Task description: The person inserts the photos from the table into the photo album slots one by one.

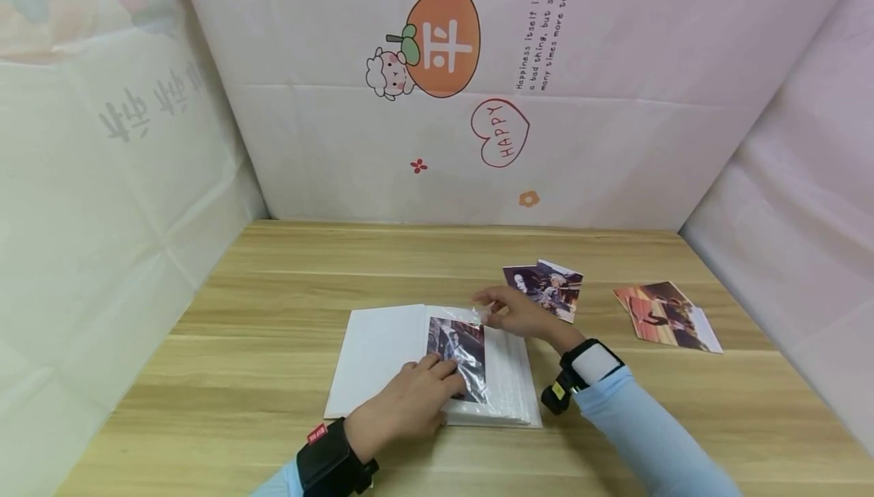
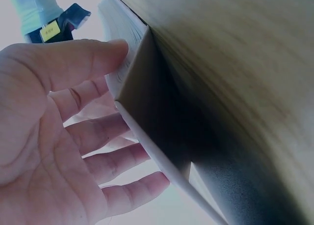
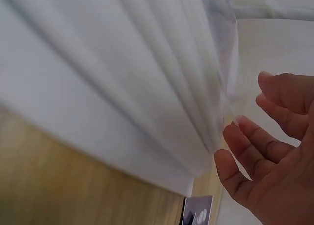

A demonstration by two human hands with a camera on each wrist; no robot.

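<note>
An open photo album [image 1: 382, 360] lies on the wooden table, its white inner cover to the left and a stack of pages to the right. On the top page a dark photo [image 1: 471, 353] shows under a shiny clear sleeve [image 1: 478, 387]. My left hand [image 1: 416, 398] rests over the photo's lower left. In the left wrist view its fingers [image 2: 110, 132] extend over the album and its thumb [image 2: 115, 53] touches the page edges. My right hand [image 1: 515, 313] is at the page's top right corner, fingers loosely bent and apart, fingertips right at the sleeve's edge [image 3: 228, 105].
Several loose photos [image 1: 556, 292] lie overlapped just behind the right hand. Another overlapping group of photos [image 1: 672, 315] lies farther right on the table [image 1: 273, 315]. White printed cloth [image 1: 328, 140] walls the back and both sides.
</note>
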